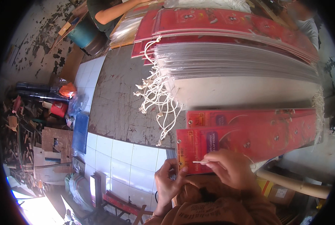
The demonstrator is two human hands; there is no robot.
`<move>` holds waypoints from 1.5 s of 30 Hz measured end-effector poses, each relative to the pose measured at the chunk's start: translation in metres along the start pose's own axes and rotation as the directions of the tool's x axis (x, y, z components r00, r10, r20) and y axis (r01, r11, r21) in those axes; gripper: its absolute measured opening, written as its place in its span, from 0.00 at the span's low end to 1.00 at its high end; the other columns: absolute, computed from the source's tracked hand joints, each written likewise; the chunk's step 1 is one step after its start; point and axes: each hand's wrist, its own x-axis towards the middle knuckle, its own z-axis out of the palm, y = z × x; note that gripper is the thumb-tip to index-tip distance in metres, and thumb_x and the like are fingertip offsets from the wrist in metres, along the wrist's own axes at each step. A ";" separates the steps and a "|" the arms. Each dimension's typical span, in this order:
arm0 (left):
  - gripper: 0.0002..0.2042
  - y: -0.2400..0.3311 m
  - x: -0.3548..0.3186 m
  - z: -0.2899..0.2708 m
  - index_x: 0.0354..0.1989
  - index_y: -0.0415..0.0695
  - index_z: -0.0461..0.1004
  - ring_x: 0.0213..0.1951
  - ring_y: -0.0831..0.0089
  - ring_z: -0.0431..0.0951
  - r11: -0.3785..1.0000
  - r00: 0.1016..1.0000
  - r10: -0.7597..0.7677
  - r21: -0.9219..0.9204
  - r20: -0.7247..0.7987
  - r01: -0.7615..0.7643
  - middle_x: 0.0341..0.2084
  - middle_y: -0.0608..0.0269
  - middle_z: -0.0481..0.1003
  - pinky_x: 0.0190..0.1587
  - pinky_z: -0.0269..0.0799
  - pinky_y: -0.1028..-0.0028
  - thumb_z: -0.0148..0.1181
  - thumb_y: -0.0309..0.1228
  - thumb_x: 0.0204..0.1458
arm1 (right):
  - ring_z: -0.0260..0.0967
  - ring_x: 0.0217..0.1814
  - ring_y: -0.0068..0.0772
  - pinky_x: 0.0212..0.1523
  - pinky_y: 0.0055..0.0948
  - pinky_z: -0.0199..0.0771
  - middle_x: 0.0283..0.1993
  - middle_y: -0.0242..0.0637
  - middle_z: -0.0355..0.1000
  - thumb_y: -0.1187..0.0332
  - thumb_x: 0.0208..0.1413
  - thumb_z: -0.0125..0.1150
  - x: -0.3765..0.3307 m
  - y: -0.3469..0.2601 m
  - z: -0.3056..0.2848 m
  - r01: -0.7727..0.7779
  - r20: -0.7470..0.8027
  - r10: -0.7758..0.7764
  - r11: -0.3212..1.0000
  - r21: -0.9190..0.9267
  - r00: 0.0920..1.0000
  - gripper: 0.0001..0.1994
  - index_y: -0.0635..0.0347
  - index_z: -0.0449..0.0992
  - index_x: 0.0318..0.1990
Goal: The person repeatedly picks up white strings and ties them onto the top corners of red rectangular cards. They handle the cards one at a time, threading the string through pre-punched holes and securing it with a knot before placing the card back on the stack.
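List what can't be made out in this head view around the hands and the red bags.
- Left hand: fingertips hidden under the nearest red bag.
- Right hand: what the white string attaches to is too small to tell.
- Tall bag stack: count blurred by fisheye bending.
- Person across the table: cut off by the top edge.
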 end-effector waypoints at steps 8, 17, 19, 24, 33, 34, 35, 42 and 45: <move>0.17 -0.035 -0.007 -0.012 0.41 0.32 0.66 0.35 0.79 0.72 0.837 0.961 -0.109 -0.498 0.256 0.227 0.32 0.57 0.73 0.37 0.69 0.79 0.44 0.37 0.59 | 0.66 0.32 0.25 0.23 0.22 0.67 0.31 0.29 0.65 0.71 0.39 0.61 0.004 0.003 0.017 0.267 0.174 -0.226 0.925 -0.270 0.958 0.13 0.59 0.71 0.36; 0.10 -0.051 -0.002 -0.006 0.42 0.34 0.69 0.37 0.83 0.69 0.742 0.951 -0.131 -0.608 0.282 0.282 0.35 0.63 0.73 0.41 0.65 0.82 0.45 0.26 0.57 | 0.63 0.30 0.23 0.23 0.20 0.67 0.28 0.29 0.60 0.71 0.40 0.57 0.005 -0.003 0.023 0.314 0.220 -0.244 0.866 -0.389 0.944 0.11 0.61 0.70 0.35; 0.09 -0.051 -0.002 -0.006 0.42 0.34 0.69 0.37 0.83 0.70 0.716 0.951 -0.111 -0.641 0.289 0.278 0.35 0.63 0.73 0.41 0.65 0.81 0.46 0.25 0.57 | 0.62 0.30 0.23 0.23 0.20 0.67 0.28 0.29 0.59 0.71 0.40 0.57 0.005 -0.004 0.026 0.322 0.216 -0.255 0.866 -0.382 0.942 0.11 0.61 0.69 0.34; 0.08 -0.054 -0.001 -0.004 0.40 0.35 0.68 0.37 0.81 0.71 0.730 0.951 -0.064 -0.635 0.303 0.252 0.35 0.62 0.73 0.42 0.67 0.79 0.45 0.24 0.57 | 0.64 0.29 0.26 0.24 0.23 0.67 0.27 0.30 0.60 0.71 0.41 0.56 0.005 -0.005 0.033 0.320 0.234 -0.248 0.876 -0.361 0.940 0.08 0.61 0.67 0.30; 0.07 -0.075 0.020 0.008 0.35 0.38 0.63 0.31 0.77 0.69 0.038 0.872 -0.451 -0.972 0.190 0.231 0.29 0.63 0.68 0.35 0.69 0.78 0.37 0.26 0.58 | 0.69 0.26 0.40 0.25 0.38 0.67 0.22 0.35 0.68 0.63 0.53 0.54 -0.010 0.008 -0.019 0.035 0.489 0.120 0.955 -0.296 0.864 0.11 0.59 0.68 0.24; 0.06 -0.073 0.022 0.009 0.34 0.38 0.62 0.28 0.78 0.68 -0.010 0.871 -0.453 -0.978 0.190 0.208 0.26 0.64 0.66 0.32 0.68 0.81 0.38 0.26 0.57 | 0.68 0.25 0.40 0.25 0.37 0.67 0.22 0.36 0.68 0.62 0.53 0.54 -0.015 0.013 -0.033 -0.018 0.451 0.089 0.987 -0.159 0.888 0.12 0.59 0.68 0.24; 0.06 -0.073 0.022 0.006 0.34 0.39 0.62 0.25 0.80 0.65 -0.159 0.898 -0.368 -0.968 0.241 0.194 0.24 0.66 0.64 0.28 0.65 0.83 0.38 0.26 0.57 | 0.68 0.24 0.40 0.25 0.36 0.66 0.21 0.36 0.67 0.61 0.53 0.54 -0.017 0.018 -0.046 -0.058 0.412 0.058 0.998 -0.011 0.909 0.13 0.60 0.68 0.23; 0.05 -0.056 0.026 0.001 0.32 0.44 0.62 0.14 0.87 0.48 0.144 0.936 -0.344 -0.981 0.073 0.129 0.14 0.75 0.53 0.13 0.45 0.85 0.40 0.28 0.58 | 0.56 0.31 0.30 0.41 0.38 0.64 0.29 0.32 0.59 0.59 0.60 0.42 -0.040 0.043 -0.063 0.136 -0.347 0.446 0.439 0.888 0.825 0.17 0.56 0.61 0.21; 0.04 -0.051 0.023 0.003 0.32 0.44 0.63 0.15 0.87 0.48 0.376 0.951 -0.308 -0.914 0.031 0.151 0.14 0.75 0.52 0.14 0.44 0.85 0.42 0.29 0.57 | 0.54 0.28 0.26 0.44 0.42 0.65 0.26 0.32 0.55 0.58 0.61 0.40 -0.037 0.051 -0.078 0.291 -0.263 0.486 0.017 0.956 0.834 0.16 0.55 0.57 0.22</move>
